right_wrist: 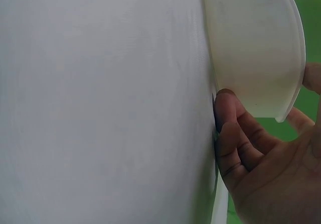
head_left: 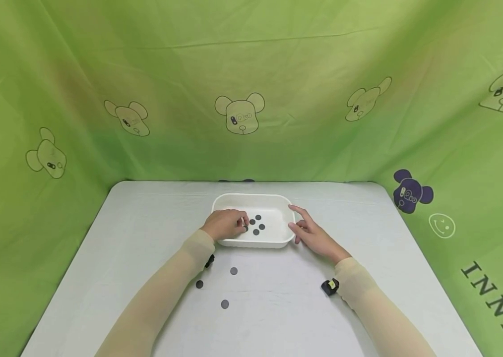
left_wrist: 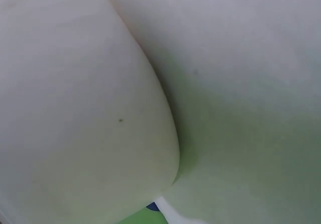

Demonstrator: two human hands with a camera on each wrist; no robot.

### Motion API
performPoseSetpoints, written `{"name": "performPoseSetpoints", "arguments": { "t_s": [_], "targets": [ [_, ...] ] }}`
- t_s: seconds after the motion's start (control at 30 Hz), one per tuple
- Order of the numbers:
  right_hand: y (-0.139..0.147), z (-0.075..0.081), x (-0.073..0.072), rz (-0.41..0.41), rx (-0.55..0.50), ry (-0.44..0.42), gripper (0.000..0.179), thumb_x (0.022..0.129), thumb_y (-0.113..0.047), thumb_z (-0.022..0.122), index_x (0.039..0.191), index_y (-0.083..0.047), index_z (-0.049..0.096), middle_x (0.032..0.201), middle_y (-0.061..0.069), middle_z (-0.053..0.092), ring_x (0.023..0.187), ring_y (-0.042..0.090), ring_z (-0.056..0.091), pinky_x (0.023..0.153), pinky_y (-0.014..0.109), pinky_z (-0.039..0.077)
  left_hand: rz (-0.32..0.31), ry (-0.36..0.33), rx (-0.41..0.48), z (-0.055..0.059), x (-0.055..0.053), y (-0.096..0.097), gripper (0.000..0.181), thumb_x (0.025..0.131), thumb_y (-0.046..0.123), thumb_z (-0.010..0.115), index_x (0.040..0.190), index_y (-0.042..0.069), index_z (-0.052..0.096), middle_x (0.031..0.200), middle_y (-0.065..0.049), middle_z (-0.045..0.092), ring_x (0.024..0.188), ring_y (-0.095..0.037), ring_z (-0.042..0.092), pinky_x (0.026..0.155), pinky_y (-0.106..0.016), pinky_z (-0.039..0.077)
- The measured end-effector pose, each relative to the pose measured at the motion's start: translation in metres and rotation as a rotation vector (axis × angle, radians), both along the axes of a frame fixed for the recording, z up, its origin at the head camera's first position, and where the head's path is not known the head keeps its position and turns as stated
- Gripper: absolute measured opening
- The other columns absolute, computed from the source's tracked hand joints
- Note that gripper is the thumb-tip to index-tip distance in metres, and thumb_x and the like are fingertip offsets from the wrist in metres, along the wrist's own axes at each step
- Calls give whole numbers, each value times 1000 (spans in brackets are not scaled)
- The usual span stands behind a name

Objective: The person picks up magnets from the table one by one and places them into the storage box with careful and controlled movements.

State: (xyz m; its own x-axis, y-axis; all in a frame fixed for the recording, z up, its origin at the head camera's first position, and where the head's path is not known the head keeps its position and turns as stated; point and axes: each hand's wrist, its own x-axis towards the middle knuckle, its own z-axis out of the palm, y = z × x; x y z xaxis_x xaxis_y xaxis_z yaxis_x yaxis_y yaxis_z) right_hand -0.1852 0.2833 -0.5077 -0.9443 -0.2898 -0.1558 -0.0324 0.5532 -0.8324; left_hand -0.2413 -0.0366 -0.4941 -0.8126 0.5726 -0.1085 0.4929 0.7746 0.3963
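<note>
A white tray [head_left: 251, 197] sits in the middle of the white table [head_left: 144, 238], with several dark round discs [head_left: 258, 224] lying in it. My left hand [head_left: 241, 224] reaches over the tray's left side, its curled fingers pinching what looks like a dark disc [head_left: 245, 228]. My right hand [head_left: 298, 225] rests against the tray's right wall with relaxed fingers. In the right wrist view, those fingers [right_wrist: 230, 123] touch the underside of the tray [right_wrist: 256, 48]. The left wrist view shows only the tray's wall [left_wrist: 75, 108] up close.
Three more dark discs lie on the table in front of the tray: one [head_left: 233, 270] nearest it, one [head_left: 199, 284] by my left forearm, one [head_left: 224, 304] closest to me. Green cloth [head_left: 251, 74] walls in the table on three sides.
</note>
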Motion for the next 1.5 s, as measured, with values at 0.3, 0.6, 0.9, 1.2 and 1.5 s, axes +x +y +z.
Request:
{"name": "performPoseSetpoints", "arguments": {
  "t_s": [0.3, 0.6, 0.9, 1.2, 1.5],
  "targets": [
    [0, 0, -1, -1, 9, -1, 65, 114, -41, 53, 171, -34, 21, 99, 16, 67, 77, 26, 60, 77, 39, 48, 34, 7, 64, 2, 2, 1, 9, 106, 32, 72, 112, 27, 75, 98, 10, 71, 83, -9, 60, 77, -33, 51],
    [1, 1, -1, -6, 9, -12, 67, 114, -43, 54, 171, -34, 20, 102, 17, 67, 78, 27, 60, 77, 40, 48, 26, -22, 192, 1, -1, -4, 8, 109, 28, 68, 113, 24, 74, 97, 9, 69, 84, -9, 60, 80, -31, 52],
    [0, 0, -1, -14, 10, -15, 67, 114, -43, 54, 171, -35, 21, 104, 17, 67, 79, 27, 61, 76, 40, 49, -24, -47, 336, 8, 4, -22, 15, 109, 22, 66, 120, 15, 73, 99, 5, 67, 91, -12, 59, 83, -31, 52],
    [1, 3, -1, -17, 5, -25, 68, 113, -45, 54, 171, -35, 19, 102, 16, 67, 82, 28, 61, 81, 42, 47, -17, -16, 377, 18, 18, -45, 18, 109, 21, 67, 123, 12, 74, 104, 6, 68, 96, -13, 60, 86, -34, 53],
    [0, 1, -3, -18, 12, -22, 68, 113, -45, 54, 171, -36, 19, 101, 14, 67, 82, 28, 61, 81, 41, 47, -4, 1, 430, 24, 37, -64, 16, 106, 16, 70, 120, 9, 74, 101, 6, 68, 95, -14, 60, 89, -37, 54]
  ]
}}
